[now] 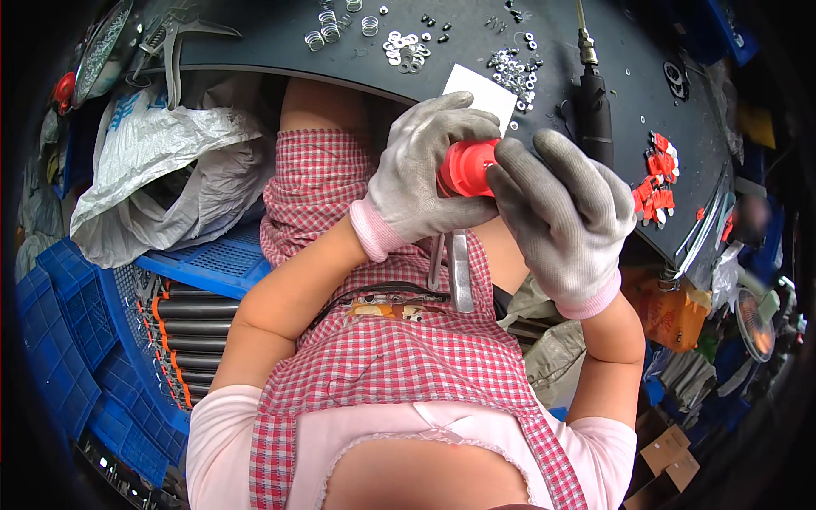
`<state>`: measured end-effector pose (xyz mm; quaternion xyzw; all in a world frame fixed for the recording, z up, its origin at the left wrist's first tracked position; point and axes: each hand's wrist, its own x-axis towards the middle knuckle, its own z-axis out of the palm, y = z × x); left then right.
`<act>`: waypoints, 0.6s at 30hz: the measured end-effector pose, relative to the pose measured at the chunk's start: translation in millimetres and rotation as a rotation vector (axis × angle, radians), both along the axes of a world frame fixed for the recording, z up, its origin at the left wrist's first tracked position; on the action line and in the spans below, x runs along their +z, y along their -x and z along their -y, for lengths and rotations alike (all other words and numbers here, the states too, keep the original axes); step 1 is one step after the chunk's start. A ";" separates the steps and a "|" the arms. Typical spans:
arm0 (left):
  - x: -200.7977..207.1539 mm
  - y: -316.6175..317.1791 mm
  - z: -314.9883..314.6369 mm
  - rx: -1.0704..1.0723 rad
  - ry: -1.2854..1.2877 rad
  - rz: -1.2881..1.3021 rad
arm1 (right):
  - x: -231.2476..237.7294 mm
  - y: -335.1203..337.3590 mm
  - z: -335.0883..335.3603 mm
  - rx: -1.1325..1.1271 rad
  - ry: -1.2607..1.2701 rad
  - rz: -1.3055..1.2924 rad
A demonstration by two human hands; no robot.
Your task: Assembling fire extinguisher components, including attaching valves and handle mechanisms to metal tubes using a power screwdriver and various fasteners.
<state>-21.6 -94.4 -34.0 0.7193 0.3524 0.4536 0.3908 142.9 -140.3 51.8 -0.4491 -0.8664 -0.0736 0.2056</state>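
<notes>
Both my hands wear grey-white gloves with pink cuffs and are raised in front of the table edge. My left hand (pixel 425 174) is wrapped round a red round plastic part (pixel 469 167), its open-looking end turned toward my right hand. At that end, the fingertips of my right hand (pixel 565 217) are bent together against the rim. Whatever small thing they pinch, if any, is hidden. Below my left hand hang two silver metal arms (pixel 460 270), like tool handles. Their upper ends are out of sight behind the hand and the red part.
On the dark table (pixel 280 42) lie springs (pixel 329 27), washers (pixel 406 53), small metal fittings (pixel 514 75), a white card (pixel 482 93), a black power screwdriver (pixel 592 110) and red parts (pixel 656 191). At left, a white sack (pixel 170 161) sits by a blue crate (pixel 153 340) of black tubes.
</notes>
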 end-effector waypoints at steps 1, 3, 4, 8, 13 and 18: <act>0.0 1.0 0.5 -0.020 -0.014 -0.037 | 4.3 3.4 4.6 -0.027 0.076 -0.005; 3.1 0.9 2.1 -0.024 -0.034 -0.080 | 11.8 10.7 4.0 -0.063 0.161 -0.008; 2.9 1.5 2.7 -0.019 -0.034 -0.078 | 16.1 12.8 3.4 -0.105 0.246 -0.013; -1.4 2.0 7.8 0.019 -0.051 -0.053 | 31.8 8.6 -5.2 -0.011 0.365 -0.027; -5.7 5.0 1.5 -0.025 -0.136 -0.121 | 11.3 -9.0 -23.9 -0.041 0.193 0.008; -6.1 2.2 0.5 0.025 -0.146 -0.074 | 1.4 -13.0 -20.7 -0.065 0.317 -0.383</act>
